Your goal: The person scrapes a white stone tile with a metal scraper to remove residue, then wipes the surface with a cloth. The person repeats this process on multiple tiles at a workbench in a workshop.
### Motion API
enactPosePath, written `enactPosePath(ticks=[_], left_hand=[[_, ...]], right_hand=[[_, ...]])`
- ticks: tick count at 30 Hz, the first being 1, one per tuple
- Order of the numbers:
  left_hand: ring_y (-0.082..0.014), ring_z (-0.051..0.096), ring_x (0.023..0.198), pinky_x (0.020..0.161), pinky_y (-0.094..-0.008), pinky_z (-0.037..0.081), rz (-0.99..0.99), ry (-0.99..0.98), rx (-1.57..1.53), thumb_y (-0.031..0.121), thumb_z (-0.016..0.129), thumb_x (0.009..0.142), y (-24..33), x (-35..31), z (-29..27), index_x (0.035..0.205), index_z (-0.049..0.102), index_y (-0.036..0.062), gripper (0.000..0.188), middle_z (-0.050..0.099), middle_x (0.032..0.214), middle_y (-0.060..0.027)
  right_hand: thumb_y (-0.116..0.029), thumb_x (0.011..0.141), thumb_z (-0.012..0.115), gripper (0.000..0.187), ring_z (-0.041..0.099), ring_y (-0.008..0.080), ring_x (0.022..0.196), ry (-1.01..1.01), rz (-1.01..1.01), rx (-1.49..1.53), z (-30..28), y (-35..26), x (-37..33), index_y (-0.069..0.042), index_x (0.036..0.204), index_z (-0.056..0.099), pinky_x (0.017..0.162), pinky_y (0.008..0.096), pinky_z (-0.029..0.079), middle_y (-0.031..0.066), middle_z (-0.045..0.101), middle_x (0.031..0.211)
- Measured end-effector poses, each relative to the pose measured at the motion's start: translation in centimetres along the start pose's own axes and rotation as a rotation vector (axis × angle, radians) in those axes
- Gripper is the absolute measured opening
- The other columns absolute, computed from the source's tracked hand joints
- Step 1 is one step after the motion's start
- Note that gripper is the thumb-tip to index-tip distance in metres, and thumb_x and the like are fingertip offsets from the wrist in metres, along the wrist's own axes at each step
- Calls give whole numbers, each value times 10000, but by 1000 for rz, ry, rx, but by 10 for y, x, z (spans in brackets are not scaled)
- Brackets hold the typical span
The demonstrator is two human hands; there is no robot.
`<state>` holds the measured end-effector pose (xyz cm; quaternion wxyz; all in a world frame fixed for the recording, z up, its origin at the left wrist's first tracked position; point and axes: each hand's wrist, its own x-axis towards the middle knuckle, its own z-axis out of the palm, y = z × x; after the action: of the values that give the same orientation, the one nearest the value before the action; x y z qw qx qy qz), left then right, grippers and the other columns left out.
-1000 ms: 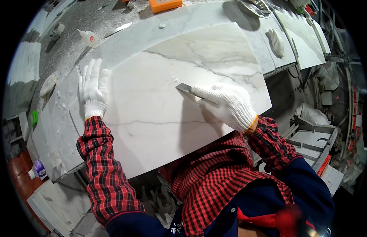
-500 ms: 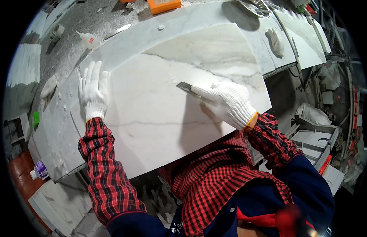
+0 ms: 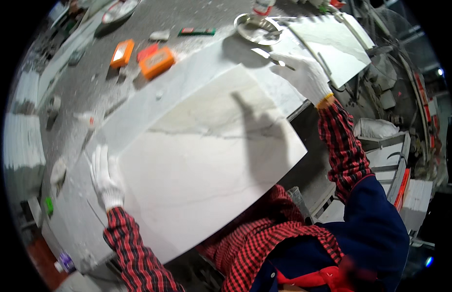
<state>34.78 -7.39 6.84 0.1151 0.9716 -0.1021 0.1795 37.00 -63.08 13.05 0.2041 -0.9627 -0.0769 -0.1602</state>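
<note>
A pale marble slab (image 3: 201, 165) with grey veins lies in front of me. My left hand (image 3: 107, 177), in a white knitted glove, rests flat by its left edge with fingers stretched out. Raised past the slab's right far side is my right hand (image 3: 306, 78), gloved too, closed on a thin metal-bladed scraper (image 3: 260, 53). The blade points left, close to a shiny steel bowl (image 3: 243, 34) with a utensil in it. How the fingers wrap the scraper is blurred. A dark shadow of the arm and tool falls across the slab.
Orange blocks (image 3: 157, 63) and a green strip (image 3: 197, 32) lie on the dusty bench beyond the slab. A white squeeze bottle (image 3: 87, 119) is at the left, a purple bottle (image 3: 65, 263) at the lower left. More slabs (image 3: 328, 44) stand at the far right.
My right hand has lifted off the slab's middle and moved away toward the bowl, with the scraper still in it. My left hand stays at the slab's left. The view has shifted, showing more bench.
</note>
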Motion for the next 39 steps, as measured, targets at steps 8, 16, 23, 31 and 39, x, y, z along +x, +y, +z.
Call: enactPosePath(ticks=[8, 16, 23, 31, 39], left_hand=[[-368, 523, 1298, 1132, -456, 378, -41, 34, 24, 162, 529, 1019, 1, -5, -3, 1301, 613, 0, 336, 611, 1344, -185], [-368, 515, 1309, 1113, -464, 390, -132, 25, -2, 161, 521, 1023, 1, -9, -5, 1300, 610, -8, 336, 602, 1352, -193], [-376, 508, 1314, 1129, -463, 378, -122, 0, 18, 161, 511, 1024, 4, -8, -7, 1297, 607, -16, 340, 590, 1365, -200], [-365, 515, 1309, 1134, -454, 374, -150, 3, 28, 167, 502, 1029, 11, -2, -9, 1281, 615, -20, 334, 603, 1348, -203], [-349, 565, 1254, 1099, -424, 414, -92, 35, 19, 194, 567, 999, -5, -5, -2, 1240, 655, 19, 311, 638, 1301, -177]], right_hand=[[-217, 857, 652, 358, 678, 269, 994, -186, -5, -424, 2, 47, 66, -186, 1212, 683, 816, 410, 548, 60, 708, 1091], [-350, 898, 577, 322, 693, 326, 946, -220, -18, -300, 23, 69, 97, -232, 1147, 744, 859, 442, 534, 120, 735, 1007], [-328, 899, 616, 300, 692, 314, 909, -221, -52, -179, 29, 80, 107, -179, 1117, 759, 827, 411, 539, 108, 736, 1019], [-302, 907, 604, 306, 689, 307, 967, -180, -190, -143, 27, 98, 108, -156, 1134, 749, 856, 388, 538, 106, 725, 1107], [-170, 943, 665, 301, 661, 124, 891, -26, 307, 364, 32, 37, 41, -81, 1226, 714, 809, 275, 502, 114, 740, 1122]])
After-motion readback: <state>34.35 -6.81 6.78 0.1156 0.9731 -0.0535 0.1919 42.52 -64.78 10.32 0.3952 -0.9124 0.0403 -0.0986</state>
